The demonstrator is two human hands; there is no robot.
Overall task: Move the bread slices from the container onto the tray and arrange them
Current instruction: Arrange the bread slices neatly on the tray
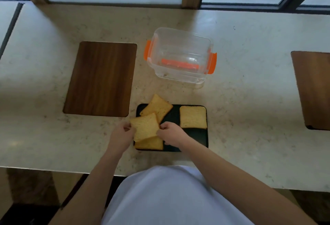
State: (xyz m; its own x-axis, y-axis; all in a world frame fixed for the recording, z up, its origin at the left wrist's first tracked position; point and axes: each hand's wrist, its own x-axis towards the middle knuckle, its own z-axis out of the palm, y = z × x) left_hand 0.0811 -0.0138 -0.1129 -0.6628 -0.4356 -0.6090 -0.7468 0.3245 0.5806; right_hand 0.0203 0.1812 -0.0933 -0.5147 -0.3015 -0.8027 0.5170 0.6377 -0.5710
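A black tray (196, 137) lies near the counter's front edge. One bread slice (193, 117) lies flat in its far right corner. Another slice (158, 107) lies tilted at the far left, overhanging the rim. A third slice (150, 144) rests at the near left. Over it is a fourth slice (145, 126), pinched at its left edge by my left hand (121, 135) and at its right edge by my right hand (169, 133). The clear container (180, 55) with orange clips stands behind the tray with no bread in it.
A dark wooden board (100, 78) is set into the counter left of the container. A second wooden board (314, 89) is at the right edge. Windows with wooden posts run along the back. The pale stone counter (250, 100) surrounds everything.
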